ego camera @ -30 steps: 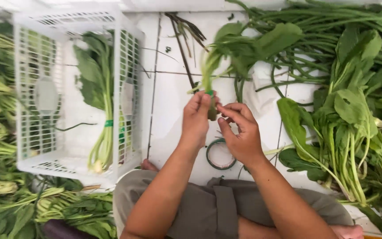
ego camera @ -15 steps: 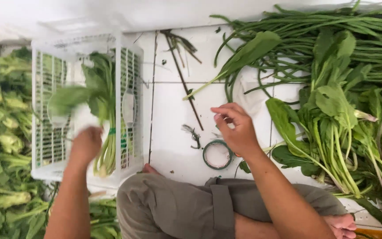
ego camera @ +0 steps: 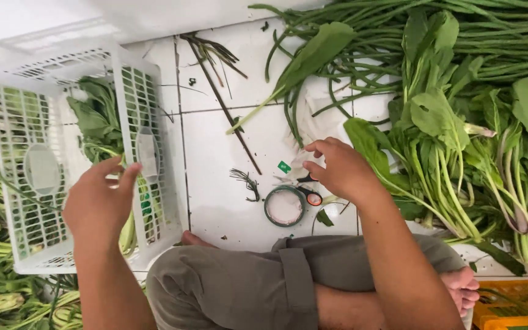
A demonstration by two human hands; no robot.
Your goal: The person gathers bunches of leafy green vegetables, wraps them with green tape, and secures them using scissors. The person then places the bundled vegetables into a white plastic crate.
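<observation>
I see my left hand spread open and empty over the white slotted plastic crate, fingers just above the bundle of leafy greens lying inside, broad soft leaves on pale stems. My right hand hovers loosely curled, gripping nothing, just above a round roll of tape and small orange-handled scissors. Smooth white tiled floor lies open between my hands; loose greens crowd beyond the right one.
</observation>
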